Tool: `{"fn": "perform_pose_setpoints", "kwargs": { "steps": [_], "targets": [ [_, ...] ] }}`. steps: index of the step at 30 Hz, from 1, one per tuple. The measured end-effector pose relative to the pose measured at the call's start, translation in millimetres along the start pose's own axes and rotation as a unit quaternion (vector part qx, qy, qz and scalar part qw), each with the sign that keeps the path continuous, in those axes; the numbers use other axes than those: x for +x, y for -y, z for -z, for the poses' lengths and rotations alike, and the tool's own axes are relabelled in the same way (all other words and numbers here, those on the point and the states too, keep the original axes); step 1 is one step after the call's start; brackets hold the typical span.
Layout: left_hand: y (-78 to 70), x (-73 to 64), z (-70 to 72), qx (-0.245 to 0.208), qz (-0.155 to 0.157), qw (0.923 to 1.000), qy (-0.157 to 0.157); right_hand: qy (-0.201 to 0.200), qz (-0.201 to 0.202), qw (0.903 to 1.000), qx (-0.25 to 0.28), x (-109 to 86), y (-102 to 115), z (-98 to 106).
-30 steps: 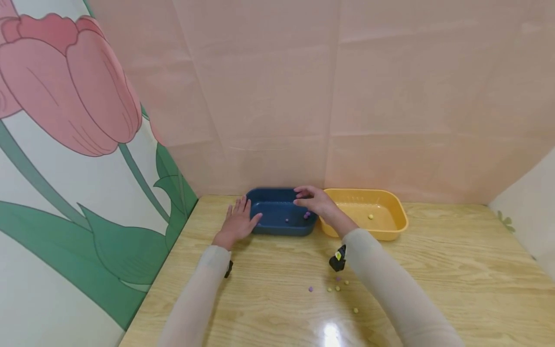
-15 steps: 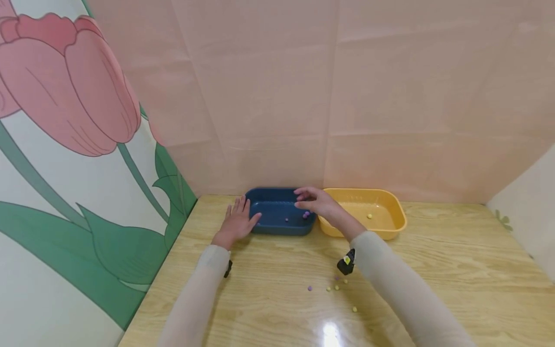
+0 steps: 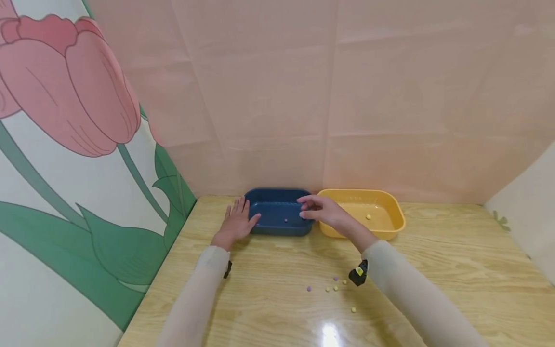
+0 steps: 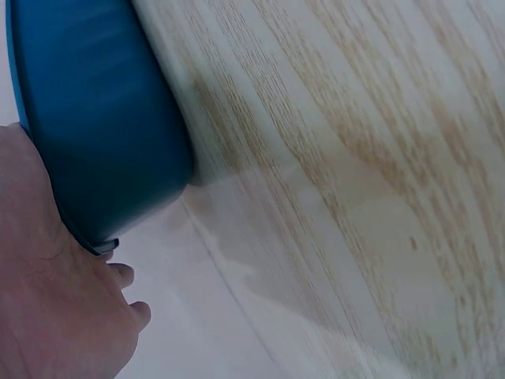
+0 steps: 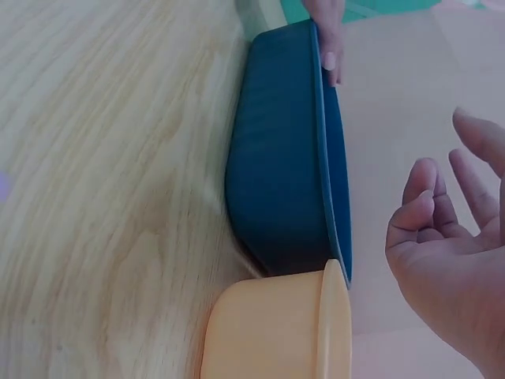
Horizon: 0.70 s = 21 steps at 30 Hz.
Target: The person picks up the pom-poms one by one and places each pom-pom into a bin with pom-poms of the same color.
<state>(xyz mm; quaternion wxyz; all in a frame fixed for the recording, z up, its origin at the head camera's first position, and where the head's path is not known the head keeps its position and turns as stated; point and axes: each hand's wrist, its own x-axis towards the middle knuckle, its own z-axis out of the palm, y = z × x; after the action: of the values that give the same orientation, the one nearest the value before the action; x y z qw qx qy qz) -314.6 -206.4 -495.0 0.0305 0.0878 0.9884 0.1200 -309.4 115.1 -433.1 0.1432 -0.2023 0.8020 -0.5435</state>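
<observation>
In the head view my left hand (image 3: pixel 236 224) rests on the left end of a dark blue plastic basin (image 3: pixel 277 231), fingers straight and spread, thumb over the rim. The left wrist view shows this hand (image 4: pixel 63 292) against the basin's rim. My right hand (image 3: pixel 325 212) hovers above where the blue basin meets a yellow basin (image 3: pixel 392 233). In the right wrist view its fingers (image 5: pixel 422 185) are loosely bent, with nothing visible between them. A small purple ball (image 3: pixel 285 220) lies in the blue basin and a yellow ball (image 3: pixel 368 217) in the yellow one.
On the wooden table (image 3: pixel 269 299), nearer to me, lie several small yellow balls (image 3: pixel 336 288) and two purple balls, one of them a purple ball (image 3: pixel 309 288) to the left. A pink sheet (image 3: pixel 269 96) stands behind the basins. A tulip-painted wall (image 3: pixel 86 193) borders the left.
My right hand has drawn slightly to the right and towards me, and its forearm has swung right. It now mostly covers the purple balls at the blue basin's right end. The left hand stays put.
</observation>
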Motion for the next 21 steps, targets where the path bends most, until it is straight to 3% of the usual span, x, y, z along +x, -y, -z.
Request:
{"fn": "perform_pose_setpoints", "kwargs": {
  "steps": [13, 21],
  "targets": [
    [-0.9, -3.2, 1.0, -0.003, -0.005, 1.0, -0.006, 0.03, 0.004, 0.9995, -0.011, -29.6, -7.6, 4.2],
    [-1.4, -3.6, 2.0, -0.001, -0.007, 1.0, -0.003, 0.062, 0.039, 0.9973, 0.003, -45.3, -18.2, 7.3]
  ]
}}
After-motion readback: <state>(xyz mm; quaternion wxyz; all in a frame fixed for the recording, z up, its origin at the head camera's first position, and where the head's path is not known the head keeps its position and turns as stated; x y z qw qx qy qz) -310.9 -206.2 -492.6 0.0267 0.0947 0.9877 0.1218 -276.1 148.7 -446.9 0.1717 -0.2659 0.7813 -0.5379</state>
